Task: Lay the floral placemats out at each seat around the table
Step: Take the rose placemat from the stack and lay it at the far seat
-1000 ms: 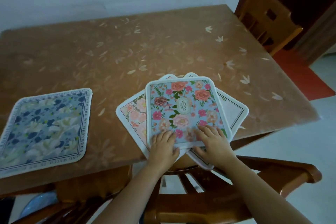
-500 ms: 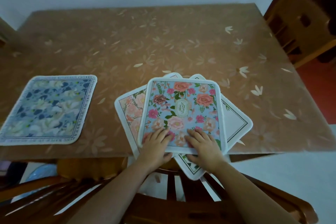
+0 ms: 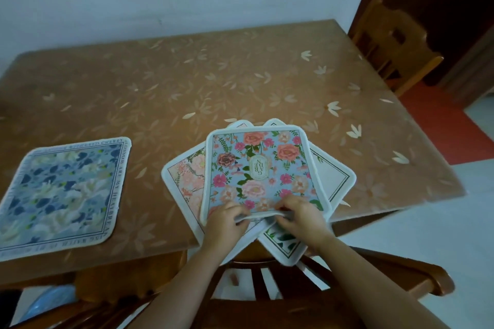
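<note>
We see both forearms reaching in from the bottom of the view, converging at the near edge of the table (image 3: 187, 83). The left hand (image 3: 226, 222) sits knuckles up with its fingers curled inward. The right hand (image 3: 301, 218) mirrors it just beside, also knuckles up with fingers bent. The two hands are close together but apart.

Grip: each hand pinches the near edge of the top placemat (image 3: 260, 168). Between the hands that edge is raised in a small fold off the mats under it. We cannot tell how the thumbs lie beneath.

The top placemat is light blue with pink and peach roses and a small oval label at its middle. It extends straight away from the hands, and its far part lies flat.

It tops a fanned stack of three. A pink placemat (image 3: 187, 181) sticks out to the left below it. A white placemat (image 3: 335, 177) with a thin green border sticks out to the right, and its near corner hangs past the table edge under the right wrist.

A blue-and-white placemat (image 3: 64, 195) lies flat, well apart to the left, near the same table edge.

A wooden chair (image 3: 393, 43) stands at the far right side. Another chair back (image 3: 417, 278) shows below the arms.
</note>
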Action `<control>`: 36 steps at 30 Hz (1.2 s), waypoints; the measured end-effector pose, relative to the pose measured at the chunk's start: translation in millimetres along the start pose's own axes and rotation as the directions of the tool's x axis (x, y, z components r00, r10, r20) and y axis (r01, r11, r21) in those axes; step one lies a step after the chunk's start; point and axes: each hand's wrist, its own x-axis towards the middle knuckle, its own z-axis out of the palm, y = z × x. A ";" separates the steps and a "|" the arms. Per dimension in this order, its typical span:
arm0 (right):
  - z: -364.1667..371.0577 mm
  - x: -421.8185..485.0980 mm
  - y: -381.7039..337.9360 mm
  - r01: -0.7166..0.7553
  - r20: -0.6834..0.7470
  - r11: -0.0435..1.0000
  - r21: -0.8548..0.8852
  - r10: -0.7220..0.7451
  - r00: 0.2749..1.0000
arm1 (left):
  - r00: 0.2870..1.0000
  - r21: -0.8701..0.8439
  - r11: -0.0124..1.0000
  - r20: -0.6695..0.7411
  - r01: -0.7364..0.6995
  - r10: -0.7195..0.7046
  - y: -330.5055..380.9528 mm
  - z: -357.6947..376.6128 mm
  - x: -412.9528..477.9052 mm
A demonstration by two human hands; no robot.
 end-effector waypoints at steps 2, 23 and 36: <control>-4.7 -1.7 -8.8 -0.046 -0.039 0.998 0.038 0.048 0.998 | 0.998 -0.002 1.000 -0.063 -0.005 0.005 9.0 -4.7 1.2; -143.3 -64.7 5.9 -0.013 -0.426 0.999 -0.040 -0.006 0.905 | 0.975 -0.018 0.983 -0.132 -0.183 0.179 168.8 -8.1 25.0; -292.6 -150.8 128.3 0.026 -0.514 0.988 -0.150 -0.101 0.852 | 0.945 0.111 0.964 -0.198 -0.244 0.262 352.0 101.2 36.2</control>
